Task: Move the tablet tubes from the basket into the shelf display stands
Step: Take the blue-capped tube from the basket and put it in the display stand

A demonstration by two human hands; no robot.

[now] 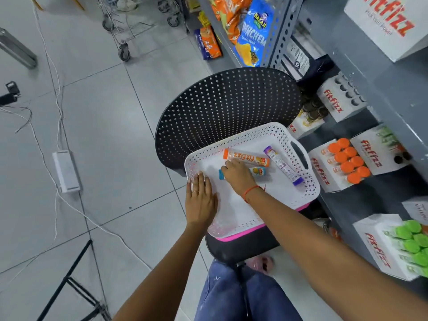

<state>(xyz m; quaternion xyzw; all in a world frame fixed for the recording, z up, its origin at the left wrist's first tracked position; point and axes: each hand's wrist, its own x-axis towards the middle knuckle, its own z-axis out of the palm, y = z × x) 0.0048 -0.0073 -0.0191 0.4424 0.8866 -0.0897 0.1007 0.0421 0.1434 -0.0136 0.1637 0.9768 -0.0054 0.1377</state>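
Reaching into the basket for the blue-capped tube

The left hand (201, 200) lies flat and open on the near rim of the white basket (231, 225), holding no tube, likely to keep the basket from sliding on the black chair (220, 107) it sits on. The right hand (237, 173) is curled down over the blue-capped tube (257, 171), fingers touching it, but I cannot tell if it has a firm grip yet. Just past it lie the orange-capped tube (246, 158) and, off to the side, the purple-capped tube (283, 165), both loose on the basket floor. Farther on, the shelf holds the orange display stand (324, 172), already full of orange caps, and a stand with empty holes (340, 98) higher up. The chair probably keeps the basket close to the shelf, so each trip is short
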